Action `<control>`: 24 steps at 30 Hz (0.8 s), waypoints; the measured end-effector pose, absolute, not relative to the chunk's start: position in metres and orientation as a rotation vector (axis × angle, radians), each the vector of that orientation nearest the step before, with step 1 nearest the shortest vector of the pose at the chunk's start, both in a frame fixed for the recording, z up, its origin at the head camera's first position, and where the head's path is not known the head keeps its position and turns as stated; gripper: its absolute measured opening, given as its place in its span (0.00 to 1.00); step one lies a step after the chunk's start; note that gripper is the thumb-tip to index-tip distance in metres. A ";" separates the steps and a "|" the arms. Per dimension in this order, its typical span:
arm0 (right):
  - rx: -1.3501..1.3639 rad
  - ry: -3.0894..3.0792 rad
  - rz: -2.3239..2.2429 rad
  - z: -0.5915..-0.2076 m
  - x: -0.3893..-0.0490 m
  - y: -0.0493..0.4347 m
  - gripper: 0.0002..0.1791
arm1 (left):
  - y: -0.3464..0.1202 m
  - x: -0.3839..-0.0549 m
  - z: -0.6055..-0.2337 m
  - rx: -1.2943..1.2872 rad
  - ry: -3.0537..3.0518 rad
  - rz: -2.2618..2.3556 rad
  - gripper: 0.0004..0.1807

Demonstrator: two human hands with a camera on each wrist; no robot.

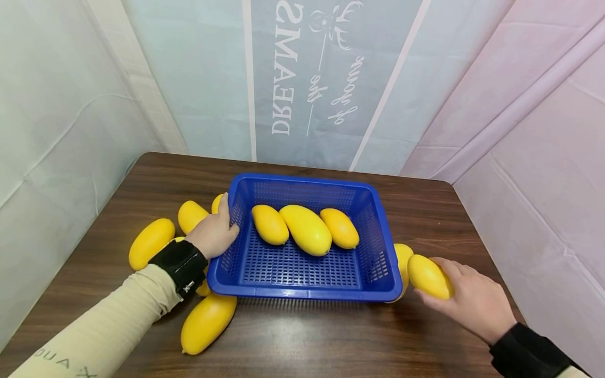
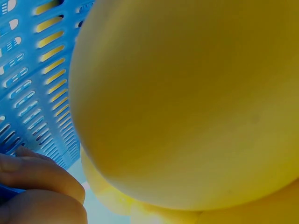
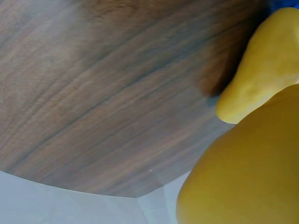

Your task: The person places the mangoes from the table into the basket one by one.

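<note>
A blue plastic basket (image 1: 307, 292) with perforated walls stands mid-table, with three yellow mangoes (image 1: 306, 230) lying in a row inside. At its left rim, my left hand (image 1: 215, 233) grips the edge; the left wrist view shows its curled fingers (image 2: 44, 182) by the slotted wall (image 2: 35, 100). Off the basket's right side, my right hand (image 1: 477, 296) holds a mango (image 1: 429, 276), thumb on the near side and fingers over the far side. That mango (image 3: 247, 172) fills the lower right of the right wrist view. Behind it, another mango (image 1: 403, 265) lies against the basket's right wall.
Several mangoes lie left of the basket, among them one at the far left (image 1: 151, 244) and one near the front left corner (image 1: 208, 323). My left forearm passes over part of this group. Fabric curtains (image 1: 208, 79) rise behind the brown wooden table (image 1: 302, 341) and at both sides.
</note>
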State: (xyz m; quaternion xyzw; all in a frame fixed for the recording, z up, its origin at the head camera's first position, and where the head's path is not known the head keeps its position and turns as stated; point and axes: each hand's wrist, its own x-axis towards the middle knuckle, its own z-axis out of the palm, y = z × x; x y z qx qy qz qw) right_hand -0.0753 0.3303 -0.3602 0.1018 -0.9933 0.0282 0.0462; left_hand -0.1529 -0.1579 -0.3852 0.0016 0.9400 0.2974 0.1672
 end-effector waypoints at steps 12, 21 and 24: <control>0.329 -3.046 0.136 -0.343 -0.080 0.308 0.42 | -0.158 -0.152 -0.385 0.007 2.677 0.848 0.46; 0.411 -3.036 0.158 -0.335 -0.084 0.290 0.41 | -0.159 -0.154 -0.388 0.009 2.680 0.846 0.47; 0.450 -3.024 0.161 -0.335 -0.085 0.284 0.41 | -0.159 -0.154 -0.388 0.011 2.683 0.843 0.47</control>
